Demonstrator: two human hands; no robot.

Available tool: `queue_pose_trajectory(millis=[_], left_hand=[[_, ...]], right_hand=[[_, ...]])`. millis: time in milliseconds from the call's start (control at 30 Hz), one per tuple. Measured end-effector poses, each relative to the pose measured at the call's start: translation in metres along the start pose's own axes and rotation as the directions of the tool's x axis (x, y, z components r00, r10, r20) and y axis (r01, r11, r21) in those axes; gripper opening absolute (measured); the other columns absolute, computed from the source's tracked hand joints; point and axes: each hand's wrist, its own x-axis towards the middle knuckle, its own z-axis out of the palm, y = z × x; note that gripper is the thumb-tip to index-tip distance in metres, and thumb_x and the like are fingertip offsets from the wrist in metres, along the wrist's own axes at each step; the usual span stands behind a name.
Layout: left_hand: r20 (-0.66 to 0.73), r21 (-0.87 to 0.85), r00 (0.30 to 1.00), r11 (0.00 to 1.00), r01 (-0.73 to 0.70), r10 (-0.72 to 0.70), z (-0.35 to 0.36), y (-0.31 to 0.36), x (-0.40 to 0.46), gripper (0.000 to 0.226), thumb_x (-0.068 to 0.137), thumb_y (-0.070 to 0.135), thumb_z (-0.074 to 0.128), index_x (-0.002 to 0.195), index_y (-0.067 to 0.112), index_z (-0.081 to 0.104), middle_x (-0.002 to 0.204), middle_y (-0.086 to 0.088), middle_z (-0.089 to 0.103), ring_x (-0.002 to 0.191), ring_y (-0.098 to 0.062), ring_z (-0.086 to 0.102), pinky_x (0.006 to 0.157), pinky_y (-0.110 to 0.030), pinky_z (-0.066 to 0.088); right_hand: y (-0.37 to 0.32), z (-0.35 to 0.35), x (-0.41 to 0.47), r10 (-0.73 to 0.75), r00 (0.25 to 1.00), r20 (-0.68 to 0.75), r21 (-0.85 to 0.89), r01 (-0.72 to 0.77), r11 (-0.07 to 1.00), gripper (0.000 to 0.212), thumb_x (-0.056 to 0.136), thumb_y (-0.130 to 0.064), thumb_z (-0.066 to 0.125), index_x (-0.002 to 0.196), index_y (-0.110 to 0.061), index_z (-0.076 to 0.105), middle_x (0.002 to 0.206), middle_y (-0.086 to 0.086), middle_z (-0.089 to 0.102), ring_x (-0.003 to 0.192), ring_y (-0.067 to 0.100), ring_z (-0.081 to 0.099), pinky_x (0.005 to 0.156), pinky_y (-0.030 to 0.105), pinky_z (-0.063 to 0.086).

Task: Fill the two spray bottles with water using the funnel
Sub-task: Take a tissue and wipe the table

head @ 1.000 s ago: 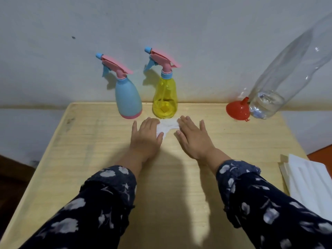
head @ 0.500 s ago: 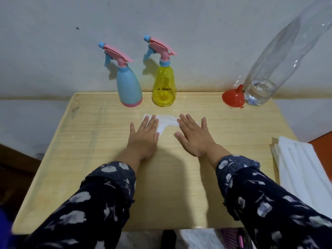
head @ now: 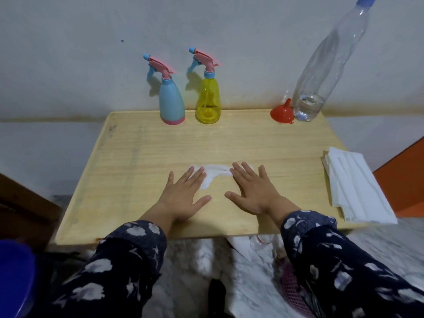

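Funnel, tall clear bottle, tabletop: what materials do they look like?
Funnel: red plastic by its look, smooth and faintly glossy, opaque.
Tall clear bottle: thin transparent plastic, probably PET; wall visible through it, a little water at the bottom.
Tabletop: pale wood or wood-look laminate, matte with visible grain; cannot tell which.

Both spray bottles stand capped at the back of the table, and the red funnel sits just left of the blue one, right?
Not quite. The head view shows the red funnel at the back right, beside the clear water bottle. The blue spray bottle and yellow spray bottle do stand capped.
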Motion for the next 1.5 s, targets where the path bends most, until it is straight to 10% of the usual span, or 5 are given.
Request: queue_pose_trajectory(millis=[433,633,900,1500], left_hand=[[-0.006,0.016,0.999,0.999,-0.045,0.046,0.023,0.04,-0.085,0.1,0.069,0.076,-0.01,0.155,0.026,-0.001,0.16,0.016,-0.009,0.148,-0.007,-0.009,0.12,-0.046,-0.001],[-0.245,-0.008,0.969,0.999,-0.047,0.044,0.023,0.043,-0.099,0.079,0.081,0.063,0.002,0.148,0.035,0.032,0.158,0.008,0.025,0.143,-0.018,0.021,0.113,-0.037,0.018],[-0.059,-0.068,0.991,0.991,0.114,-0.118,0.037,0.063,-0.092,0.068,0.096,0.063,0.016,0.154,0.033,-0.004,0.161,0.007,-0.016,0.147,-0.02,-0.02,0.116,-0.056,-0.013],[-0.144,-0.1,0.989,0.994,-0.041,0.026,0.003,0.08,-0.095,0.061,0.102,0.05,0.021,0.155,0.022,0.011,0.162,0.009,0.004,0.149,-0.006,-0.003,0.121,-0.045,-0.005]], right_hand=[[-0.033,0.025,-0.095,0.027,1.0,-0.009,-0.057,-0.027,0.998,0.101,0.069,-0.077,-0.01,0.153,-0.021,0.002,0.161,-0.007,-0.006,0.149,0.014,-0.008,0.117,0.055,-0.004],[-0.031,0.023,-0.111,0.044,0.996,-0.078,0.067,-0.039,0.997,0.088,0.08,-0.073,-0.006,0.152,-0.028,0.014,0.162,-0.003,0.004,0.149,0.015,0.003,0.117,0.049,-0.002],[-0.024,0.031,-0.108,0.116,0.991,-0.069,0.104,-0.108,0.989,0.077,0.084,-0.063,-0.003,0.152,-0.031,0.011,0.162,-0.002,0.001,0.149,0.019,-0.005,0.115,0.055,-0.007],[-0.026,0.008,-0.139,0.183,0.959,-0.219,0.106,-0.163,0.981,0.075,0.091,-0.057,0.0,0.151,-0.019,0.022,0.16,-0.004,0.017,0.149,0.013,0.001,0.115,0.054,-0.01]])
